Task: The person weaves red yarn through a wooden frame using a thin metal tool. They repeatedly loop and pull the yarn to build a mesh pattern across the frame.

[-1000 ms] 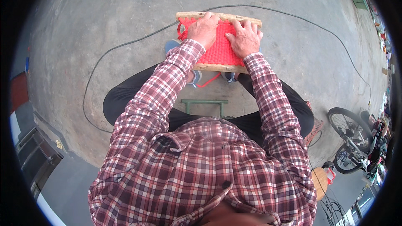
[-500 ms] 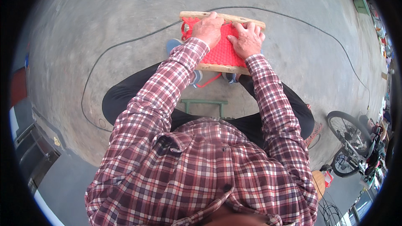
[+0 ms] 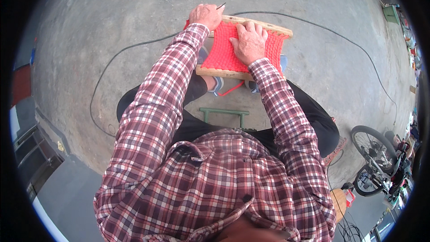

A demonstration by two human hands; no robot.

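Observation:
A wooden frame [image 3: 264,26] with a red woven cord seat [image 3: 224,49] stretched between its two bars lies in front of me, above my feet. My left hand [image 3: 206,16] is closed at the far left corner of the frame, around a thin dark rod [image 3: 221,6] whose tip sticks out to the right. A bit of red cord [image 3: 187,24] shows beside that hand; its fingers hide where the cord runs. My right hand [image 3: 249,44] rests palm down on the weave with its fingers spread toward the far bar.
A dark cable [image 3: 130,47] curves over the grey concrete floor [image 3: 112,13] beyond the frame. A green metal bar [image 3: 224,111] stands between my legs. Below the frame hangs a red strip [image 3: 231,88] near my shoes. At the right are a bicycle [image 3: 374,150] and a green box [image 3: 391,14].
My left hand has moved left and away, off the weave, and the dark rod now shows in it. The frame has shifted slightly right, while my right hand sits a little further left.

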